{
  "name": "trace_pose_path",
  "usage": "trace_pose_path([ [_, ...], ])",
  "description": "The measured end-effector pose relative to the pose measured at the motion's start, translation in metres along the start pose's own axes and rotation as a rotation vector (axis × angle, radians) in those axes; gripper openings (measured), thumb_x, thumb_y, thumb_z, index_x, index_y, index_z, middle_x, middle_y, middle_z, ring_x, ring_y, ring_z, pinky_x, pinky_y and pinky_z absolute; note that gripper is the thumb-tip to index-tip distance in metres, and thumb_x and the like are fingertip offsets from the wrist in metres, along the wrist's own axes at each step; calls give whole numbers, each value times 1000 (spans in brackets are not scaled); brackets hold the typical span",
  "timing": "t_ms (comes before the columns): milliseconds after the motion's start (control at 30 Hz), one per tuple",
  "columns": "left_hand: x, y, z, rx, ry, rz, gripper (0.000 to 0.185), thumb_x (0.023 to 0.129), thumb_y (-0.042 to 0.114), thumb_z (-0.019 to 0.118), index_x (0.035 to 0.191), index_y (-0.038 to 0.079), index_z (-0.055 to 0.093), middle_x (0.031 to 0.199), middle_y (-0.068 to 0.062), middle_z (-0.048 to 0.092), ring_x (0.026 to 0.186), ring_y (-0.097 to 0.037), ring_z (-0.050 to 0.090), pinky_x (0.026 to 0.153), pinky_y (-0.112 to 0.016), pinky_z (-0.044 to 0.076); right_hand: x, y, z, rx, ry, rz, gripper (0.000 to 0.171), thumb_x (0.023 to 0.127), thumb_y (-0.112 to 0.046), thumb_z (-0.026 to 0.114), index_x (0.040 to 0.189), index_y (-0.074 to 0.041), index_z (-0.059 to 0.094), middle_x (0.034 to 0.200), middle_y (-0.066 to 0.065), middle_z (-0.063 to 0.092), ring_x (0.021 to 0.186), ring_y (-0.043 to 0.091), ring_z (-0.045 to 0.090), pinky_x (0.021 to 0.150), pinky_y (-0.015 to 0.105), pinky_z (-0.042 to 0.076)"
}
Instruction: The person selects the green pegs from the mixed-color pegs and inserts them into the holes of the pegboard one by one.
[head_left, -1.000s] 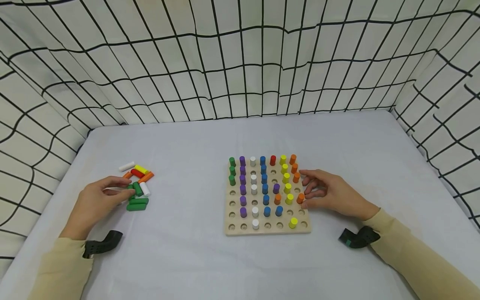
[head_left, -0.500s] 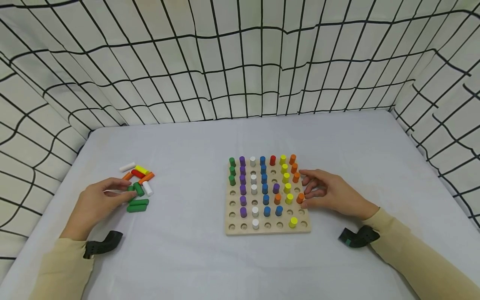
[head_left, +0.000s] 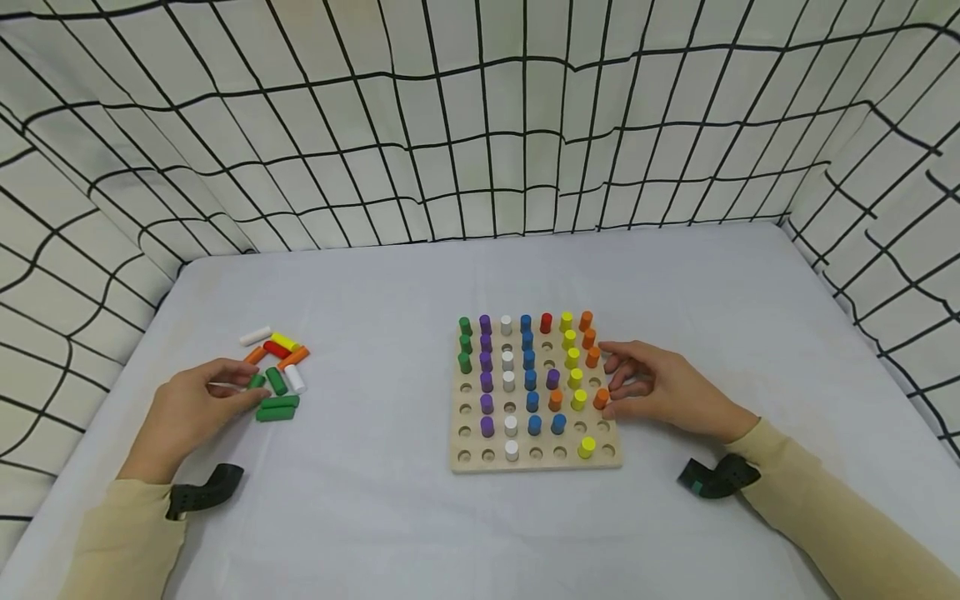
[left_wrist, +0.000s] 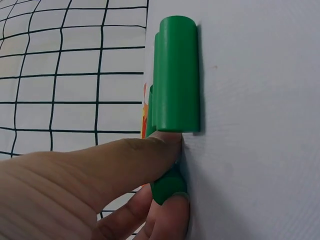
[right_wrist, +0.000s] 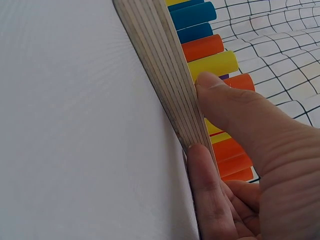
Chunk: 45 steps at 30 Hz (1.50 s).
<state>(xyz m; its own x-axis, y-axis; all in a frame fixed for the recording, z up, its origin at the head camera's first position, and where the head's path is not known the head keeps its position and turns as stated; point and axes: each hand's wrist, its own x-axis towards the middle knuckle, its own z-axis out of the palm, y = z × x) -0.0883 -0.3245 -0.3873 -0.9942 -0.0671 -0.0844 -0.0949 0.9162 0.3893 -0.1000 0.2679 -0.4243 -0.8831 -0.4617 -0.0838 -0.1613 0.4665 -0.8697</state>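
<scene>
Head | left hand: I pinch green peg | board well to its right | right hand relaxed, touching board's right edge

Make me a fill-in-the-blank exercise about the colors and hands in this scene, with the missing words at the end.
1. The peg pinched in the left hand has the color ____.
2. The hand touching the pegboard is the person's ____ one.
3. Every standing peg in the pegboard's second column from the left has the color ____.
4. The far-row peg whose color appears just once on the pegboard has the color ____.

Missing words: green; right; purple; red.
</scene>
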Motion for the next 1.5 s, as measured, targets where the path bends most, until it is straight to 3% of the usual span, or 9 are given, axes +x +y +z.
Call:
trace_pose_path([
  [133, 1, -1, -1, -2, -10, 3, 48, 95, 37, 76, 126, 2, 66, 119, -23, 73, 103, -38, 69, 73, -27, 47, -1, -1, 0, 5, -2, -1, 86, 83, -25, 88, 153, -2, 44, 123, 12, 60, 101, 8, 69, 91, 18, 62],
  [333, 1, -1, -2, -7, -7, 3, 48, 93, 39, 77, 125, 3, 68, 114, -21, 75, 94, -22, 69, 70, -22, 46, -1, 0, 0, 12, -5, 3, 87, 82, -24, 89, 153, -3, 44, 123, 11, 60, 101, 8, 69, 91, 18, 61],
  [833, -3, 3, -5, -29, 15, 1, 50, 98, 39, 71, 130, 2, 65, 120, -25, 71, 107, -42, 68, 69, -21, 47, -1, -1, 1, 3, -4, -5, 85, 83, -24, 89, 152, -2, 44, 123, 11, 59, 101, 7, 69, 91, 18, 61],
  [1133, -6, 3, -7, -57, 78, 39, 50, 96, 39, 74, 129, 2, 66, 119, -24, 72, 106, -41, 70, 63, -8, 43, 0, 1, 1, -1, -4, 1, 87, 82, -24, 89, 153, -3, 44, 123, 10, 59, 101, 7, 68, 90, 17, 61],
  [1333, -6, 4, -8, -60, 102, 39, 48, 95, 41, 74, 128, 7, 68, 117, -20, 74, 101, -29, 69, 65, -12, 41, 0, -1, 1, -4, 0, -4, 85, 83, -25, 89, 152, -2, 44, 122, 11, 60, 100, 7, 68, 90, 17, 61],
  [1500, -7, 8, -9, -75, 101, 28, 48, 97, 41, 72, 131, 7, 66, 120, -23, 73, 108, -39, 68, 70, -19, 43, 0, -1, 0, -9, 1, -3, 86, 83, -25, 89, 152, -2, 44, 122, 11, 60, 100, 6, 68, 90, 16, 61],
])
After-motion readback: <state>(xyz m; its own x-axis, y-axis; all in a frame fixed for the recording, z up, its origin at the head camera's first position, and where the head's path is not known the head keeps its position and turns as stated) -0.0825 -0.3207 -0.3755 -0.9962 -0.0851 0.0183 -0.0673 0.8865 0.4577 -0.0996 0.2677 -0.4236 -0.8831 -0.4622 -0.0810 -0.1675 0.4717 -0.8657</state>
